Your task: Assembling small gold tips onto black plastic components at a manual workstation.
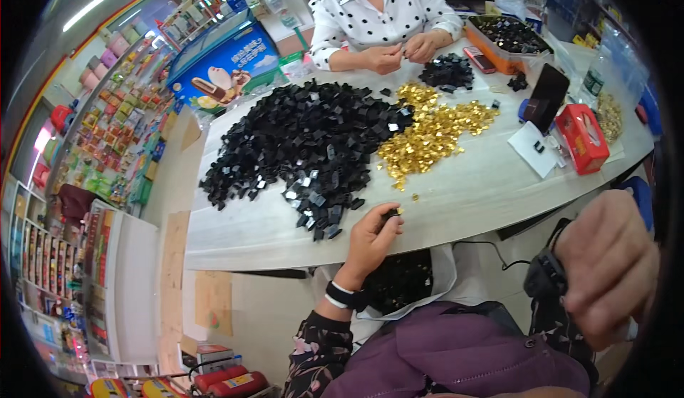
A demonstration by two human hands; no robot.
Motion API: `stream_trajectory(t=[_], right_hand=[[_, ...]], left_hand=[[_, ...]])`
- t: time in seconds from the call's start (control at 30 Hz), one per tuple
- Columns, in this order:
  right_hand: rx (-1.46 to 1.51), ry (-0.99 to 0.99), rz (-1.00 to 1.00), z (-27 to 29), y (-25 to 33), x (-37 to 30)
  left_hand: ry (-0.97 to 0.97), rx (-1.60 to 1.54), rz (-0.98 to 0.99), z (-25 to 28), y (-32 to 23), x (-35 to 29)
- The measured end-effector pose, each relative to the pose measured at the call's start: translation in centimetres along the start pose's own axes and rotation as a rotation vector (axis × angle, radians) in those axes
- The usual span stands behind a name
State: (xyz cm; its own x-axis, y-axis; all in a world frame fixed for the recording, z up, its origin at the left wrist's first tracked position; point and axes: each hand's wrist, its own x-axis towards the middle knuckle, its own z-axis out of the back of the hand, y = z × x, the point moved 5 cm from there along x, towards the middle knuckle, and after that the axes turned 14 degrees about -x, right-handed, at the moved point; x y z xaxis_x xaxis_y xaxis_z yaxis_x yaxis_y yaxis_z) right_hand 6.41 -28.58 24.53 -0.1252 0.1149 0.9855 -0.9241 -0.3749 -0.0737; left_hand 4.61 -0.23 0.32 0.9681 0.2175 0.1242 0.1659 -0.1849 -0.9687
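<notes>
At the table's near edge, my left hand (374,238) is closed, pinching a small black plastic piece (390,215) with a bit of gold at its tip. My right hand (605,270) is raised at the right, close to the camera; its fingers look bent but are blurred, and what they hold, if anything, is hidden. A big heap of small black plastic pieces (306,138) covers the left of the table (456,191). Against its right side lies a pile of small shiny gold pieces (427,134). Below my left hand, a white bag (443,273) holds more black pieces.
Across the table a person in a dotted shirt (385,20) works with both hands by a smaller black pile (447,72). An orange box (499,59) of black pieces, a propped phone (547,99) and a red box (583,139) stand at the right.
</notes>
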Motion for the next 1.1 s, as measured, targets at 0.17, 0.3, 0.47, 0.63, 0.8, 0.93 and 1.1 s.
stream_trajectory(t=[0.17, 0.3, 0.47, 0.63, 0.8, 0.93, 1.1], right_hand=[[0.023, 0.219, -0.043, -3.2, -2.6, 0.2], [0.050, 0.378, -0.006, -4.1, -3.4, -0.4], [-0.021, 0.432, -0.533, -7.9, -8.0, -6.4], [-0.373, 0.603, -0.829, -10.4, -12.2, -14.8], [-0.491, 0.817, -0.851, -12.7, -13.2, -19.2], [-0.519, 0.799, -0.789, -13.3, -13.2, -19.7], [-0.502, 0.795, -0.836, -13.4, -13.5, -20.1]], left_hand=[[-0.034, -0.018, 0.028, 0.7, 0.5, 0.5], [-0.027, -0.086, 0.034, 0.5, 0.6, 0.6], [-0.095, -0.172, 0.012, 1.8, 0.3, 0.2], [-0.094, -0.161, 0.011, 0.9, 0.4, 0.8], [-0.083, -0.040, -0.043, 1.1, 0.1, 0.7], [-0.102, -0.143, -0.129, 0.4, 0.2, 0.8], [-0.071, -0.092, -0.124, 0.5, 0.1, 0.7]])
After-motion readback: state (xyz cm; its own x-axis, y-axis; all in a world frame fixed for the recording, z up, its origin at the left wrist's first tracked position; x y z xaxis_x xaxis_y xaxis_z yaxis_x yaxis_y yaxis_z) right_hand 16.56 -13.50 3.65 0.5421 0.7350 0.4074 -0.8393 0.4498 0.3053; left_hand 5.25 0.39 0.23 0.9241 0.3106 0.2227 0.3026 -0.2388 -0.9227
